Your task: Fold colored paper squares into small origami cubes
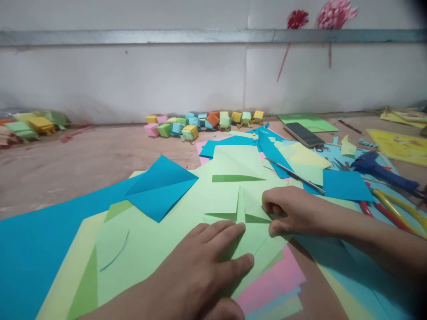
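A light green folded paper [220, 200] lies before me on larger light green sheets. A narrow strip [240, 204] stands up along its middle, and dark creases run out to both sides. My left hand [213, 262] rests open, palm down, with its fingertips at the foot of the strip. At the paper's right edge, the curled fingers and thumb of my right hand [283, 211] close on the corner. Part of the folded paper's lower half is hidden under my left hand. A blue creased square [162, 189] lies up and left of my hands.
Several small folded paper cubes [190, 129] line the wall. At right are a phone [303, 134], a silver pen [295, 175], a blue glue gun [383, 171] and yellow-and-red handled pliers [396, 211]. Pink sheets [276, 280] stick out below. A metal rail [167, 37] crosses the wall.
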Available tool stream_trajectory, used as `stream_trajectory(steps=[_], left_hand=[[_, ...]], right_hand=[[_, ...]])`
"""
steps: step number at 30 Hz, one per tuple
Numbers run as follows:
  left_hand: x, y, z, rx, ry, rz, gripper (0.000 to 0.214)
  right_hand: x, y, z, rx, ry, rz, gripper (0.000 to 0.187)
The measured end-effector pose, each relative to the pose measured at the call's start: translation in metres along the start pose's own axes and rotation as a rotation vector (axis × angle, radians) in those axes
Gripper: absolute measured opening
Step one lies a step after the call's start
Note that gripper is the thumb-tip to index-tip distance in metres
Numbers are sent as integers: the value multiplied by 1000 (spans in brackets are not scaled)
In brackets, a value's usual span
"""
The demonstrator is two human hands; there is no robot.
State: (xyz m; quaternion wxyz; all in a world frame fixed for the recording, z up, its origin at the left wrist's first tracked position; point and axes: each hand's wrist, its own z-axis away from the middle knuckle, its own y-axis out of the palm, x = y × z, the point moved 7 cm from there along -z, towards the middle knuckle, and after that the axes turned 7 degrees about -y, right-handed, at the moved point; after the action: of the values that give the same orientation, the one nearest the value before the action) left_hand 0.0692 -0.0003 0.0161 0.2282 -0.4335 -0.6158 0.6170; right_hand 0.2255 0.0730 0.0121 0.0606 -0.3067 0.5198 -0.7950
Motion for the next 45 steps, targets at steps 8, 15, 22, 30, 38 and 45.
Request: stream_trajectory(steps=[8,15,22,30,38,45], left_hand=[[0,-15,6,136,-14,79,32],[4,0,8,87,51,31,48],[1,-6,6,67,23,20,38],[-4,-23,8,-22,12,89,42],[9,-7,3,-134,-29,136,23],[8,-9,3,-179,-9,142,26]], right_hand=[[-1,0,3,0,-52,5,29],[28,12,6,-157,-33,204,49],[-1,3,7,-156,-25,174,37],[5,0,15,-147,-225,184,29],[43,20,22,-398,-589,584,22],[55,36,31,-534,-607,820,50]])
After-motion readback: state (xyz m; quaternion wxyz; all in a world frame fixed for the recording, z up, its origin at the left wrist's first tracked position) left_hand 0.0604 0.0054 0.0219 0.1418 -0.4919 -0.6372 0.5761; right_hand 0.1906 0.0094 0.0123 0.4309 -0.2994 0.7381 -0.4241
